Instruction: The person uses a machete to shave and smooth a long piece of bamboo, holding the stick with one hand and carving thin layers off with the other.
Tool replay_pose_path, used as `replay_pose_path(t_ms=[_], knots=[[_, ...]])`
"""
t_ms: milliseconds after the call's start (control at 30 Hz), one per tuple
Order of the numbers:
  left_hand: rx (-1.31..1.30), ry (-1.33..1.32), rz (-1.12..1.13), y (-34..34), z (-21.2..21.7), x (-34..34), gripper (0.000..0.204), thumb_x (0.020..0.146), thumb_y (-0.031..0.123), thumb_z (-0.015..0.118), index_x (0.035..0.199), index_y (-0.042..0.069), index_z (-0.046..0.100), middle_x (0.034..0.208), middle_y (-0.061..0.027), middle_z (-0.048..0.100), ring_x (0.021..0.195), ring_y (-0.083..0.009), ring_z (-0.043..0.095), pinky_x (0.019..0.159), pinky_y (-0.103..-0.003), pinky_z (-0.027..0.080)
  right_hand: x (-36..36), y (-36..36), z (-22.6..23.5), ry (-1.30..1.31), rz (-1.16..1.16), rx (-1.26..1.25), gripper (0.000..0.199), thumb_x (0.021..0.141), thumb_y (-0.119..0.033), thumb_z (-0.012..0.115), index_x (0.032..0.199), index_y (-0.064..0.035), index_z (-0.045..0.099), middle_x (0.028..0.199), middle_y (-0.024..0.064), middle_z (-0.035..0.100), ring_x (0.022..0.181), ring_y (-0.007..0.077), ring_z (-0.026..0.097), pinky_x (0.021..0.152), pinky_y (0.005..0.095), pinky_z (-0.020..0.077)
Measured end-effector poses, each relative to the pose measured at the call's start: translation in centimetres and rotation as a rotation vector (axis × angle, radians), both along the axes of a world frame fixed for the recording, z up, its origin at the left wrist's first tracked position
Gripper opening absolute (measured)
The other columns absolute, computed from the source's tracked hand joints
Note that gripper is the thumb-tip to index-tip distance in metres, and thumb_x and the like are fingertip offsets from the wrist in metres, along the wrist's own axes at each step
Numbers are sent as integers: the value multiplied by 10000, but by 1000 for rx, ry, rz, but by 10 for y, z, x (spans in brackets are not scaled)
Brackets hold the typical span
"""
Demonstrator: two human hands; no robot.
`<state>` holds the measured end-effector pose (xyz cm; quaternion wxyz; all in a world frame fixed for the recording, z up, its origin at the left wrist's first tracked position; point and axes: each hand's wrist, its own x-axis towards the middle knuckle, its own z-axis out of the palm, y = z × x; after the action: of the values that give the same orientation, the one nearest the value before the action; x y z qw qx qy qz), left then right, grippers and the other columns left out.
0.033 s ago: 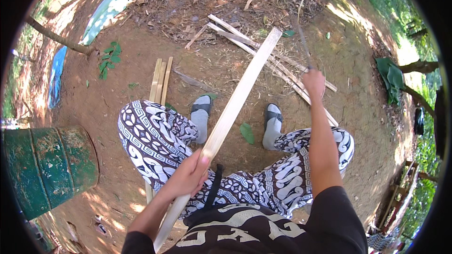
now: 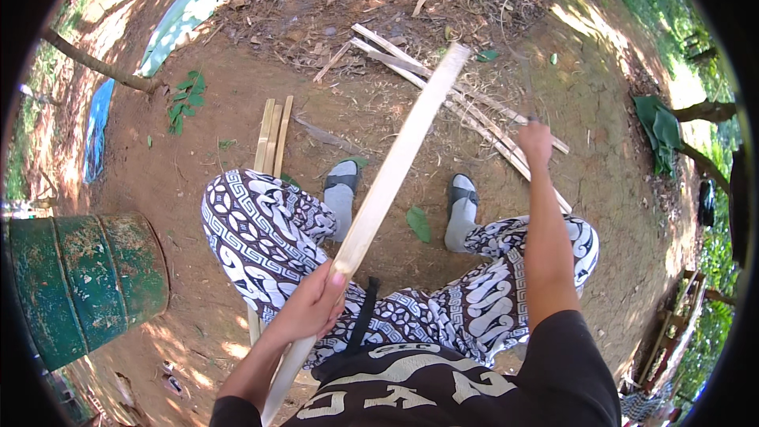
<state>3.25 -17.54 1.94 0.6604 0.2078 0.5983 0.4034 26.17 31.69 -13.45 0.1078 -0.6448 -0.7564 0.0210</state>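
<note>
My left hand [image 2: 308, 306] is closed around the lower part of a long, pale bamboo slat [image 2: 395, 171]. The slat slants from beside my left hip up and away between my feet, its far end raised toward the upper middle. Out to the right, my right hand [image 2: 536, 142] is closed in a fist on the dark handle of a long, thin machete [image 2: 522, 71]. Its blade points away from me, seen almost edge-on and smeared by motion. Blade and slat are apart. Under the blade side lie several bamboo strips [image 2: 482, 120] crossing on the ground.
Short slats [image 2: 273, 136] lie beyond my left knee. A rusty green drum [image 2: 91, 281] stands at the left. Wood shavings and scraps [image 2: 356, 0] cover the ground ahead. A branch [image 2: 103, 69] reaches in at the upper left, and large green leaves [image 2: 658, 133] hang at the right.
My right hand has moved slightly right and toward me, and the machete blade has swung a little rightward and blurred. The slat's far end has shifted slightly left.
</note>
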Motion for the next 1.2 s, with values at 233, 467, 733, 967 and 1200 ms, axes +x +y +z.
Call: replay_pose_path(t_ms=[233, 467, 733, 967, 1200], knots=[[-55, -99, 218, 13, -4, -5, 309, 1097, 370, 330, 1018, 78, 394, 601, 4, 384, 353, -96, 385, 332, -262, 376, -19, -32, -4, 469, -73, -282, 244, 793, -208, 578, 778, 18, 668, 694, 182, 657, 568, 260, 602, 598, 429, 482], [89, 20, 224, 66, -13, -15, 334, 1092, 349, 342, 1123, 30, 438, 705, -54, 551, 473, -139, 565, 407, -287, 508, -110, -150, 106, 433, 490, -307, 159, 777, -137, 648, 747, 19, 654, 623, 176, 635, 565, 323, 632, 601, 450, 509], [211, 174, 150, 116, 8, -28, 377, 1092, 371, 369, 1123, 17, 497, 714, 5, 494, 448, -67, 440, 391, -236, 388, -108, -210, 136, 276, 841, -186, 100, 705, -79, 637, 687, -27, 554, 599, 204, 578, 558, 423, 591, 559, 493, 481], [274, 379, 69, 127, -14, -20, 430, 1095, 342, 379, 844, 25, 526, 642, -17, 504, 474, -94, 457, 421, -265, 370, -112, -212, 119, 258, 879, -246, 111, 676, -101, 648, 711, -35, 566, 614, 205, 600, 631, 436, 620, 607, 507, 504], [436, 752, 64, 133, -39, -10, 321, 1088, 227, 379, 921, -19, 500, 659, -73, 502, 592, -192, 501, 575, -363, 424, -115, -205, 88, 209, 881, -243, 194, 655, -165, 711, 738, -36, 592, 665, 196, 648, 647, 411, 658, 634, 499, 534]])
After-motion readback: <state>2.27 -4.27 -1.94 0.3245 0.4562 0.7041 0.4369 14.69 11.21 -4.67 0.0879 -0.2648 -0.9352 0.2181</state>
